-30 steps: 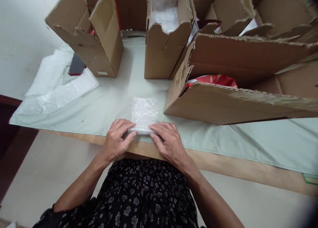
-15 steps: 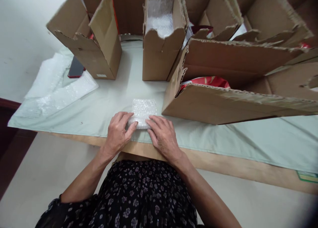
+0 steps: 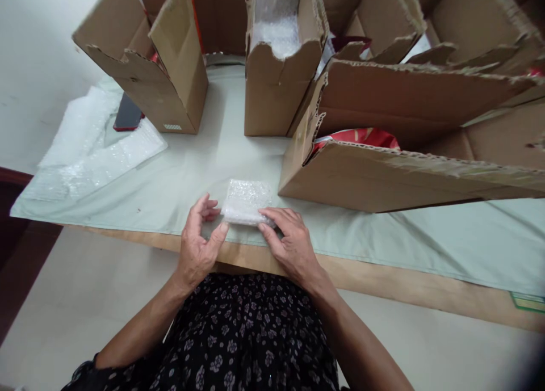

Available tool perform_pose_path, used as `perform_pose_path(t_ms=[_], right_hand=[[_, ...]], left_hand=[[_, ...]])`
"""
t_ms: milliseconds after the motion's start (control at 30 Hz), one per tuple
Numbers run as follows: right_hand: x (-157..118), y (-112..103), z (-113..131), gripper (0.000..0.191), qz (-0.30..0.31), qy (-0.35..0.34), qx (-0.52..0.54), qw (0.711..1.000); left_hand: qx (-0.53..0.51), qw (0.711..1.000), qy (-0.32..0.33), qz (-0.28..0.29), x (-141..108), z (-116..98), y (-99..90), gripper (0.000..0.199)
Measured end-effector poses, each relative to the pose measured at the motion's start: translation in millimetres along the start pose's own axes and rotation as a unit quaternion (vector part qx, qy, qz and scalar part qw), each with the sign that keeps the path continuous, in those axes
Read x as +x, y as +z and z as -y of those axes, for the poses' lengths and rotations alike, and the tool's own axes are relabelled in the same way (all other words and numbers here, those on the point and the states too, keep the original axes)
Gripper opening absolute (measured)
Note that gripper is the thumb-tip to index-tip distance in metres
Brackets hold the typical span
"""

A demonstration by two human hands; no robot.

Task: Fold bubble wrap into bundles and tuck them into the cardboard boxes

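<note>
A small piece of clear bubble wrap [image 3: 247, 197] lies on the cloth near the table's front edge, its near side folded over into a thick flat roll. My right hand [image 3: 292, 240] pinches the right end of that roll between thumb and fingers. At the left end, my left hand [image 3: 199, 238] is open, with thumb and fingers spread apart. Its thumb tip is close to the wrap's corner; whether it touches I cannot tell. Anything inside the fold is hidden.
Several cut-open cardboard boxes [image 3: 266, 101] line the back. A long carton [image 3: 340, 181] with a red packet [image 3: 361, 137] inside stands at right. On the left are stacked bubble wrap sheets [image 3: 114, 158] and a dark phone-like object [image 3: 128, 114]. A pale green cloth [image 3: 225, 152] covers the table.
My left hand has come off the roll and opened, shifting slightly left. My right hand stays on the right end. The wrap sits slightly nearer to me.
</note>
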State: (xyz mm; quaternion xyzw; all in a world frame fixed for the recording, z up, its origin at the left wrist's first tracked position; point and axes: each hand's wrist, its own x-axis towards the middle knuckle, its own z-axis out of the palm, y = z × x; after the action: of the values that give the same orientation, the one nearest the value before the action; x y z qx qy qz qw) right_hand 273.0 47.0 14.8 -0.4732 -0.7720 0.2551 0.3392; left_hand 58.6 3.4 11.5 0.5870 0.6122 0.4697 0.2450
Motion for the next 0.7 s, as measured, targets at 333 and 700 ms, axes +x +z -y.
perform_pose_path(t_ms=[333, 700], right_hand=[[-6, 5, 14, 0.020, 0.010, 0.038, 0.100, 0.994], [-10, -1, 19, 0.015, 0.078, 0.111, 0.257, 0.957]], left_hand=[[-0.262, 0.946, -0.192, 0.008, 3, -5, 17.5, 0.074], [-0.514, 0.795, -0.312, 0.082, 8, -33, 27.0, 0.046]])
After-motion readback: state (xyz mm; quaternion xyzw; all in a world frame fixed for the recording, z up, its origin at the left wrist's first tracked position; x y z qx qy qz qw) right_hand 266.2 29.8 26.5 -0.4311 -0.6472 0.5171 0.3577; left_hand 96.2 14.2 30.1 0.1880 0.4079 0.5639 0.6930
